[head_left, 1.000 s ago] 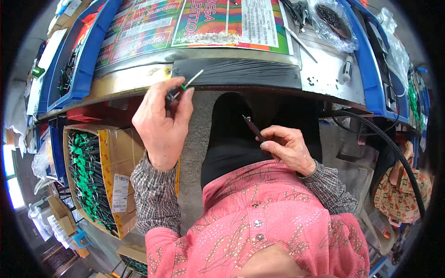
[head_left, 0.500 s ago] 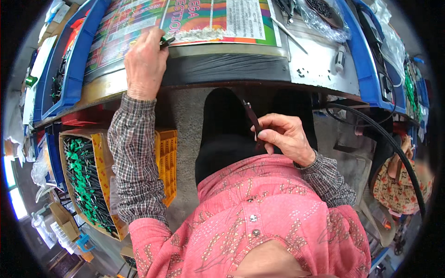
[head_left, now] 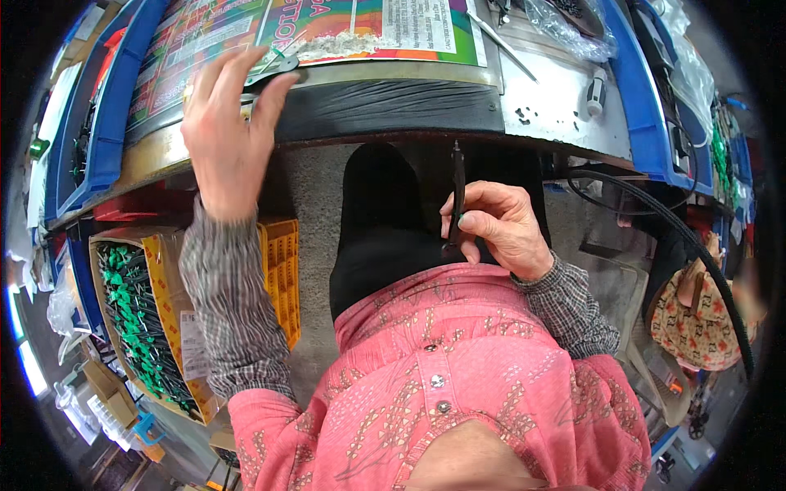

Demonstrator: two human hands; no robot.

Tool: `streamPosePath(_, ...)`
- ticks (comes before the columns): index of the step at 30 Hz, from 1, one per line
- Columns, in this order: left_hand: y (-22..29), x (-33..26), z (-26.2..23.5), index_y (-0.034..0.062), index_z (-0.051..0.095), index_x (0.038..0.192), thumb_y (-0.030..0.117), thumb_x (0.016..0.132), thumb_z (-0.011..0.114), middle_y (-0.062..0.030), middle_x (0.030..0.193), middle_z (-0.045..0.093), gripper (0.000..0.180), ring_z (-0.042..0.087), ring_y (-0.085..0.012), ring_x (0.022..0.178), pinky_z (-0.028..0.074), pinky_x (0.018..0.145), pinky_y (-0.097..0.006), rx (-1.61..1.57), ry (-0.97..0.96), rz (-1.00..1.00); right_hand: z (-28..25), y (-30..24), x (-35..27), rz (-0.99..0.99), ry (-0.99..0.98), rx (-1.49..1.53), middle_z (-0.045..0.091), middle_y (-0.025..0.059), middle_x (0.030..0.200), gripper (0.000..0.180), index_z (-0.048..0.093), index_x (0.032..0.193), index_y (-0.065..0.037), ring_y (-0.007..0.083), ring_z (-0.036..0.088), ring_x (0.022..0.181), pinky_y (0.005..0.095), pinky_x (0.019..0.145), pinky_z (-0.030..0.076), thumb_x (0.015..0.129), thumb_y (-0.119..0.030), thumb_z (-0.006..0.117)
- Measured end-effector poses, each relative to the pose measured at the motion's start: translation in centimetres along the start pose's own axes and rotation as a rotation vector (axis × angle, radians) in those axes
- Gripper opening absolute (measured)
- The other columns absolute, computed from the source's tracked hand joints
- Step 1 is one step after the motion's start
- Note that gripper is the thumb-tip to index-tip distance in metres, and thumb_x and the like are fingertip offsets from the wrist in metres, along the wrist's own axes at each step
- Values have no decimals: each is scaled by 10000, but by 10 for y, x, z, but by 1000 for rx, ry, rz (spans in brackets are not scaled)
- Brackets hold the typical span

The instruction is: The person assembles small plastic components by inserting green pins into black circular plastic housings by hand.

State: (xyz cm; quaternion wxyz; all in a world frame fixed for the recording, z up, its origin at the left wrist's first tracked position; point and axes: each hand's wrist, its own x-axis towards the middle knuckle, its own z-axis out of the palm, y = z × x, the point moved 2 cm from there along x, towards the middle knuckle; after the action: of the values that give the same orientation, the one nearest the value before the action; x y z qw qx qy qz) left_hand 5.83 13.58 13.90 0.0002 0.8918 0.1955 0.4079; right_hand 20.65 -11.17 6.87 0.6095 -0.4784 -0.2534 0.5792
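My left hand [head_left: 228, 127] is over the bench's near edge, thumb and fingers spread apart. Just beyond its fingertips, a small dark piece with a green part [head_left: 278, 67] lies by the edge of the colourful printed sheet [head_left: 446, 51]; whether a finger touches it I cannot tell. Above my lap, my right hand [head_left: 506, 225] pinches a slim black piece [head_left: 458, 184] between thumb and fingers. That piece stands nearly upright in the view, with a thin metal tip at its far end; its lower end is partly behind the fingers.
Blue bins [head_left: 123, 106] flank the bench. At its right lie a pale stick [head_left: 512, 53], a screwdriver-like tool [head_left: 596, 94] and small black bits. A carton [head_left: 168, 311] of black and green parts stands at lower left beside a yellow crate [head_left: 281, 278]. A black cable [head_left: 679, 233] arcs at right.
My left hand has moved left and nearer, its fingers opening away from the dark green piece. My right hand has turned the black piece more upright.
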Motion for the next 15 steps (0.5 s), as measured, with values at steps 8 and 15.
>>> streamPosePath(8, 117, -91, 2, -11, 633, 1007, 60, 762, 715, -106, 846, 633, 268, 634, -159, 705, 512, 652, -256, -988, -426, -555, 4, 13, 5, -47, -59, 135, 594, 73, 943, 151, 648, 971, 31, 82, 562, 595, 181, 495, 466, 847, -55, 647)
streamPosePath(15, 133, -113, 16, -47, 598, 1027, 62, 862, 642, -49, 866, 637, 203, 604, -84, 767, 501, 689, -227, -1506, -506, -971, 5, 20, 4, -65, -98, 194, 539, 43, 988, 154, 663, 959, 20, 60, 497, 619, 173, 509, 411, 830, -65, 670)
